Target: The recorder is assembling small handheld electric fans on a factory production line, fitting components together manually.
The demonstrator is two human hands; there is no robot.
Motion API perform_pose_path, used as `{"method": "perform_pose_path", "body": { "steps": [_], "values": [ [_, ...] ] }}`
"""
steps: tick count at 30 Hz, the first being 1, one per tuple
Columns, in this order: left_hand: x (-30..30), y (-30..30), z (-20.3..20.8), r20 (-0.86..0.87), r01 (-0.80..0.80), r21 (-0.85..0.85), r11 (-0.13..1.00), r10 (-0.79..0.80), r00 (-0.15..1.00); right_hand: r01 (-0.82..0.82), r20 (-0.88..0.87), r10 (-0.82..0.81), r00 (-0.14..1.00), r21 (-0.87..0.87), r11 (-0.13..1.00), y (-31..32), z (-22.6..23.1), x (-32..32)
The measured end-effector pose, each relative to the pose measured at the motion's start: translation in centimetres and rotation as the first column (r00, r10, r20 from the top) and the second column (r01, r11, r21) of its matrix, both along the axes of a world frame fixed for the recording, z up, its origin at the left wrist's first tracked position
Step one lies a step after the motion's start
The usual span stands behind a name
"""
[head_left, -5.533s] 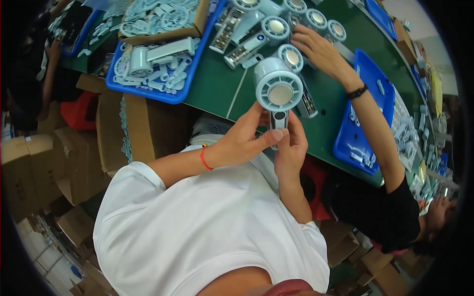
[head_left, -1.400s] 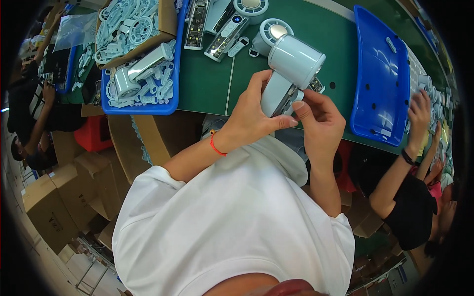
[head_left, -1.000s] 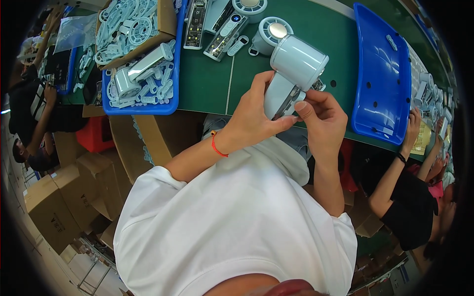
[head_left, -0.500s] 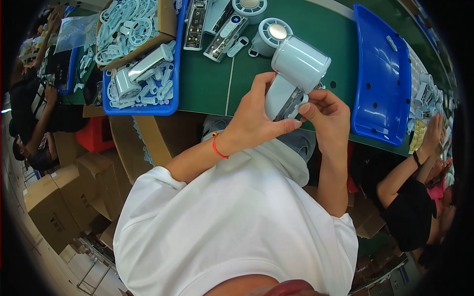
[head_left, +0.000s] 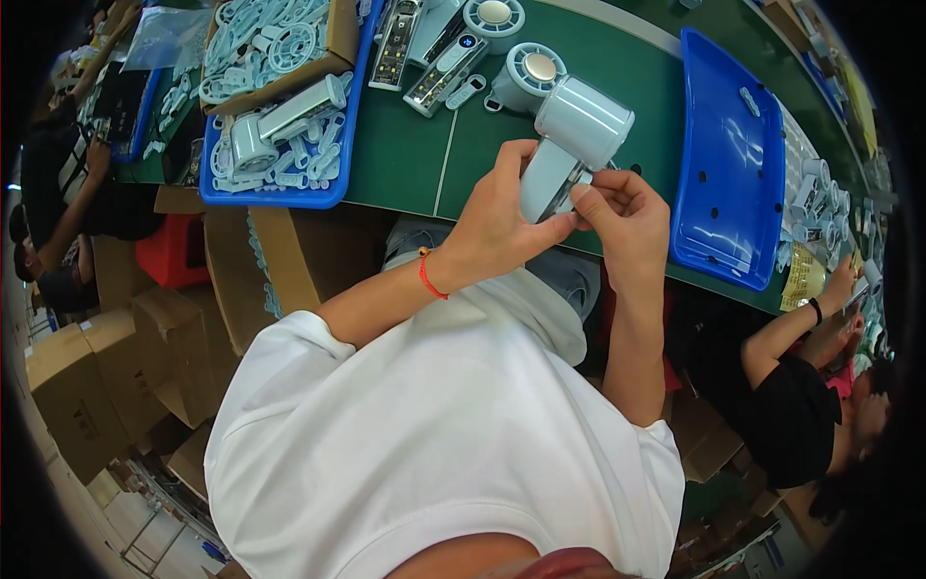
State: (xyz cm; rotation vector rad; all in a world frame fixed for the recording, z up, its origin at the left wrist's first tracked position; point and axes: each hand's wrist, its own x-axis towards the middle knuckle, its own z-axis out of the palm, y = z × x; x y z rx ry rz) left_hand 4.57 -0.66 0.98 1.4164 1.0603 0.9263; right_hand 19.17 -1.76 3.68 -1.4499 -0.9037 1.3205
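Observation:
My left hand (head_left: 497,217) is wrapped round the handle of a pale blue handheld fan (head_left: 584,121), its cylindrical head tilted up to the right. One side of the handle is uncovered and shows dark and clear parts inside. My right hand (head_left: 632,217) is closed in a pinch at that side, just below the head. A small pale blue piece (head_left: 585,178) shows at the thumb tip, mostly hidden by the fingers. Beyond my hands, another fan (head_left: 526,82) rests on the green table beside a small oval cover (head_left: 465,92) with holes.
A blue tray (head_left: 328,198) of pale plastic parts and a cardboard box (head_left: 340,34) stand at the left. More fans with exposed circuit boards (head_left: 395,48) lie at the back. A shallow blue tray (head_left: 709,183) sits at the right; a co-worker's arm (head_left: 781,338) is beyond it.
My right thumb and fingers have moved up and left along the handle, closer to the fan's head. The view has shifted slightly. My left hand keeps its hold.

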Motion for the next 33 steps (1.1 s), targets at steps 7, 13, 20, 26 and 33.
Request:
{"method": "perform_pose_path", "body": {
  "steps": [7,13,20,26,33],
  "values": [
    [0.3,-0.3,-0.5,-0.081,-0.025,0.103,0.994,0.034,0.996,-0.055,0.112,0.058,0.992,-0.032,0.998,0.2,-0.3,0.5],
    [-0.5,-0.8,-0.5,0.001,-0.003,-0.062,0.998,0.004,1.000,-0.183,0.082,0.191,0.978,-0.095,0.978,0.4,-1.1,0.5],
    [-1.0,-1.1,1.6,0.089,0.291,-0.168,0.942,-0.279,0.956,-0.122,-0.436,0.212,0.874,0.224,0.967,-1.4,-1.4,0.1],
    [-0.8,-1.6,1.0,0.084,0.213,-0.180,0.960,-0.201,0.976,-0.106,-0.416,0.172,0.893,0.177,0.978,-1.5,-1.7,-0.5],
    [-1.0,-1.1,0.9,0.427,0.345,-0.385,0.856,-0.166,0.889,-0.075,-0.366,0.160,0.917,0.236,0.969,-1.2,-2.3,-0.8]
  ]
}}
